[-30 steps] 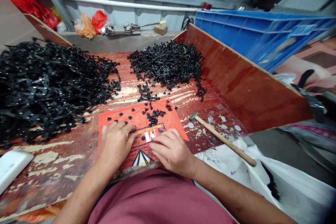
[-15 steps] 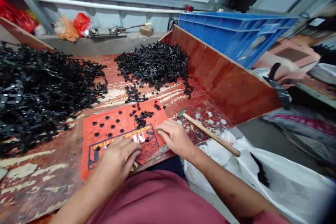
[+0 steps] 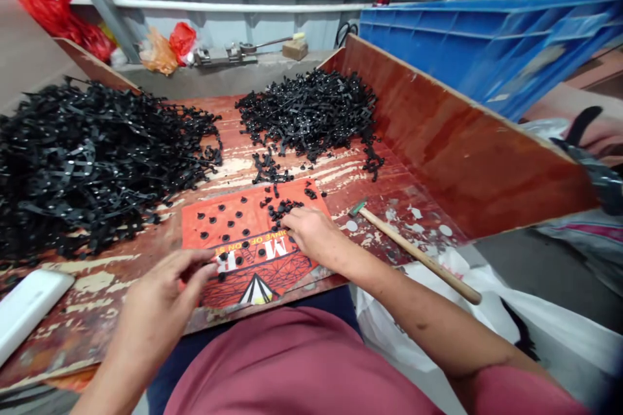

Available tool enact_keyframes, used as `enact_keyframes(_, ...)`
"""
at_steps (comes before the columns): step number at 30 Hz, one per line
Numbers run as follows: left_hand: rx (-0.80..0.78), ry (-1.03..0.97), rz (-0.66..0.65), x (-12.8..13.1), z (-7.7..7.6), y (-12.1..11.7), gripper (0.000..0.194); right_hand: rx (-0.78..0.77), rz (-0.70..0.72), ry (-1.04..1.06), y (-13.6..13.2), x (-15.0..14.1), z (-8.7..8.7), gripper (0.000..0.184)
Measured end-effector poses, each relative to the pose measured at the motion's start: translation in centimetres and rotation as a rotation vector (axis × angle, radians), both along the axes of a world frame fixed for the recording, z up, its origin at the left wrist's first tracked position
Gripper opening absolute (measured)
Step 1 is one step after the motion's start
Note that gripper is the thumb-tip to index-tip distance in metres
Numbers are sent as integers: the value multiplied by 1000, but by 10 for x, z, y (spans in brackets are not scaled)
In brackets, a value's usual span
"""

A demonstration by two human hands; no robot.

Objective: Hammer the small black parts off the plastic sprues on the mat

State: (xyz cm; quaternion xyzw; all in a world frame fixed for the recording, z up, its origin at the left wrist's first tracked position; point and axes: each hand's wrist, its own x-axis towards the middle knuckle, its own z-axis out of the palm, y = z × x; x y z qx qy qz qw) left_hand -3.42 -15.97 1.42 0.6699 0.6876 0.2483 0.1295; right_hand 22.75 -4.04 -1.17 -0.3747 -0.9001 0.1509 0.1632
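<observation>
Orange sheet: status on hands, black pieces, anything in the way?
Left hand at left edge of orange sheet; right hand at bunched black pieces; grips unclear. Spaced-out pieces leftward. Hammer off to the right, apart from both hands.

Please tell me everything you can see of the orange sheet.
The orange sheet looks like plastic or cloth. It lies flat on the red table, printed with white and yellow letters and dark lines. Black pieces rest on it, spaced out at left, clustered farther right. The left hand hides part of its left edge, the right hand its right side; contact is unclear.
</observation>
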Motion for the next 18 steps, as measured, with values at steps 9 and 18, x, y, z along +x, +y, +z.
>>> enact_keyframes(9,117,-42,-68,30,-25,-13,18,16,-128,109,4,8,-16,14)
enact_keyframes(18,188,349,-40,37,-41,-18,17,58,-130,93,2,22,-20,24)
